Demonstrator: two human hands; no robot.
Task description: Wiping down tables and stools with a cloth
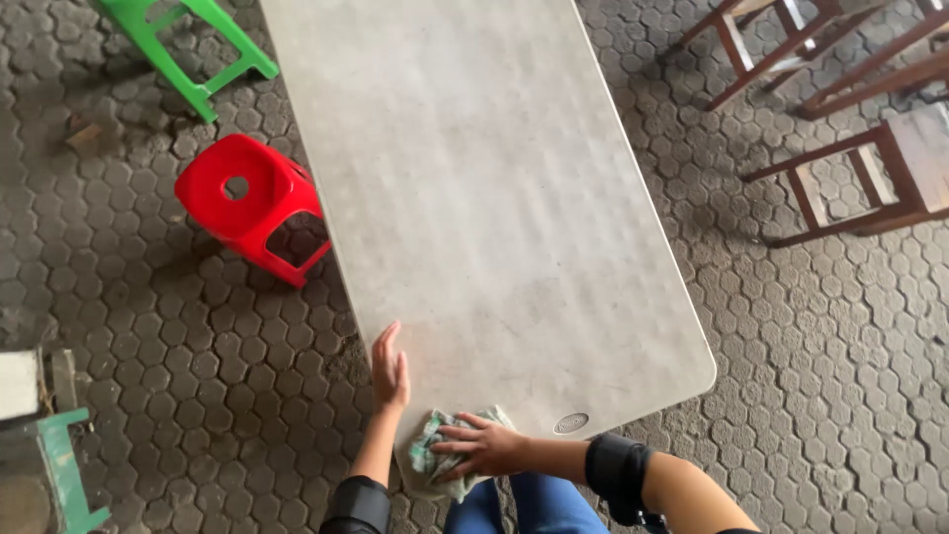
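Where the long grey table (494, 198) ends at the bottom centre of the frame, a crumpled green-and-white cloth (435, 457) lies on its near corner. Right hand (484, 447) rests on top of the cloth, fingers spread and curled over it, pressing it to the tabletop; whether any fold is actually pinched cannot be told from this angle. Left hand (389, 368) sits at the table's left edge just above the cloth, fingers straight and together, holding nothing. Left of the table: red plastic stool (252, 206) on the hexagonal paving (178, 326); green plastic stool (188, 44), upper left. Upper right: brown wooden chairs (850, 119), well apart from the table.
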